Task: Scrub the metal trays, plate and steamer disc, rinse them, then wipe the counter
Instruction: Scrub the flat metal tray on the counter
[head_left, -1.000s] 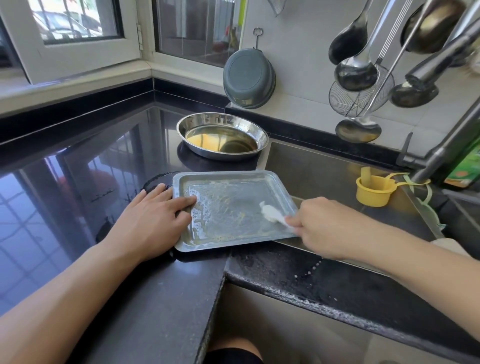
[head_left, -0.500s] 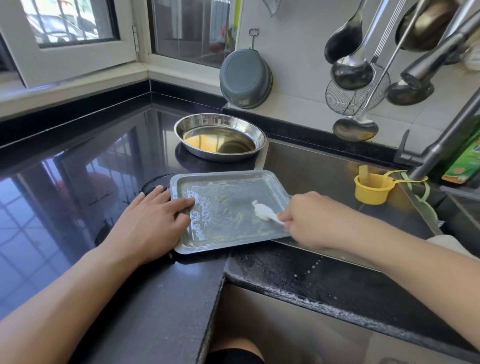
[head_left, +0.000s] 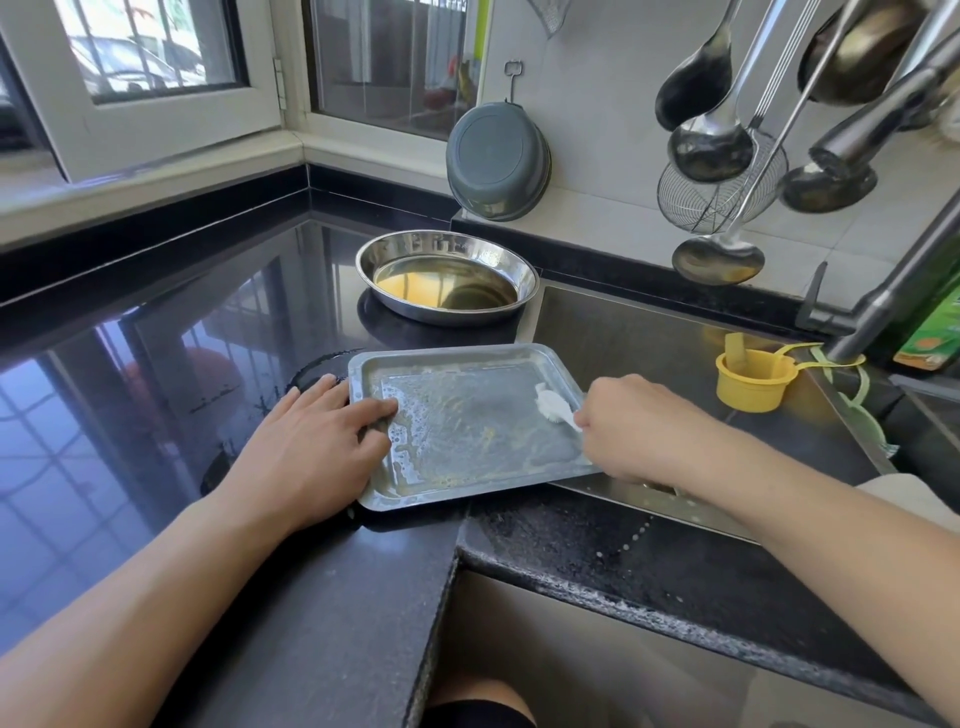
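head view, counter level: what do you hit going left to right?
left hand → rectangular metal tray → white brush → right hand → yellow cup → green bottle

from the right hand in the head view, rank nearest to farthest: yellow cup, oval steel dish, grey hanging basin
Measured from the right hand:
1. yellow cup, just to its right in the sink.
2. oval steel dish, behind and left on the counter.
3. grey hanging basin, up on the wall above the dish.

Head view, downward, near counter (head_left: 322, 597)
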